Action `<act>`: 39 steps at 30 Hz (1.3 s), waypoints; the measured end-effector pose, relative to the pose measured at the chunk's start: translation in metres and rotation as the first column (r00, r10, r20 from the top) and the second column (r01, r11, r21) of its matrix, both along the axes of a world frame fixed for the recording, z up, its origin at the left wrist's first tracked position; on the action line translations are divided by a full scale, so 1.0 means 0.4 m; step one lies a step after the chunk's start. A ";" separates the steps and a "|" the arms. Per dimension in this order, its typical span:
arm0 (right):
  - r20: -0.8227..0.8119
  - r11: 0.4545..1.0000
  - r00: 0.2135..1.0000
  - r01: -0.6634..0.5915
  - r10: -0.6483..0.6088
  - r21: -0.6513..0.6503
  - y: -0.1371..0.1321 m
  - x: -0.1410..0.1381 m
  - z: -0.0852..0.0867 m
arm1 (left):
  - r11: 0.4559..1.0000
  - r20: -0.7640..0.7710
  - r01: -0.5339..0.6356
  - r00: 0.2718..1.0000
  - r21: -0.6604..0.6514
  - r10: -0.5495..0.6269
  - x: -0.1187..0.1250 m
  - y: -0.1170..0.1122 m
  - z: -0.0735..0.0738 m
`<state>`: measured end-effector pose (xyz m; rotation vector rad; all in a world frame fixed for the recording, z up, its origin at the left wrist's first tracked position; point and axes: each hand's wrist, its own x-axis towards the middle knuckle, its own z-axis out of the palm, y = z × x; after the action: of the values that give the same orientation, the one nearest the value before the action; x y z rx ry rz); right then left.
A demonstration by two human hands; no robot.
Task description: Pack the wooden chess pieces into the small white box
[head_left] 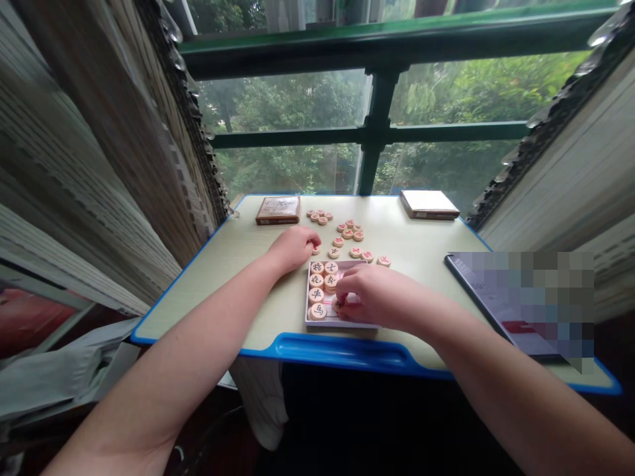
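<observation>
A shallow white tray [342,323] lies near the table's front edge, with several round wooden chess pieces [317,294] set in rows in its left part. My right hand [377,294] rests over the tray's right side, its fingers pinched on a piece [337,305] inside it. My left hand [294,247] lies curled on the table just behind the tray, fingers closed on a piece [316,250]. More loose pieces [350,233] lie scattered on the table beyond both hands.
The table [233,264] is pale green with a blue rim, against a window. A brown wooden box [278,209] sits at the back left and a flat box or lid [429,203] at the back right. A dark clipboard [476,291] lies at right.
</observation>
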<state>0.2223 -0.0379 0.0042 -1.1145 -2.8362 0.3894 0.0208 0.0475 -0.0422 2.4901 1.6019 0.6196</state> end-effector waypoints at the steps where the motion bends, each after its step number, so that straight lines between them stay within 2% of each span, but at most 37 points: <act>1: -0.007 1.000 1.000 -0.008 0.008 0.003 0.001 0.002 0.000 | 1.000 -0.001 -0.001 1.000 0.002 0.001 0.000 0.000 0.000; 10: -0.014 1.000 1.000 -0.022 0.022 0.015 0.005 0.003 0.003 | 1.000 -0.014 -0.003 1.000 -0.006 0.003 0.002 -0.004 0.005; 16: -0.020 0.996 0.997 -0.077 0.078 0.046 0.013 -0.003 -0.001 | 1.000 -0.005 0.003 1.000 0.003 -0.003 0.004 -0.004 0.005; 22: -0.020 0.995 0.997 -0.067 0.069 0.069 0.009 -0.005 -0.002 | 1.000 -0.020 -0.001 1.000 0.003 0.001 0.003 -0.003 0.004; 26: -0.069 0.995 0.995 -0.061 0.066 0.073 0.021 0.006 0.000 | 1.000 -0.030 0.003 1.000 0.002 -0.003 0.002 -0.004 0.005; 29: -0.171 0.987 0.985 0.001 0.026 0.160 0.048 0.020 0.000 | 1.000 -0.035 0.007 0.999 -0.001 -0.007 0.002 -0.006 0.006; 33: -0.313 0.935 0.949 0.134 -0.026 0.329 0.101 0.038 -0.026 | 1.000 -0.024 -0.001 1.000 -0.002 0.001 0.004 -0.008 0.008; 39: -0.283 0.935 0.959 0.106 -0.007 0.339 0.168 0.046 -0.087 | 1.000 -0.014 -0.008 1.000 -0.006 0.008 0.007 -0.010 0.007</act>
<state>0.2408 0.0295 -0.0307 -0.9786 -2.4894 0.0241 0.0236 0.0437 -0.0393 2.4907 1.6167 0.5990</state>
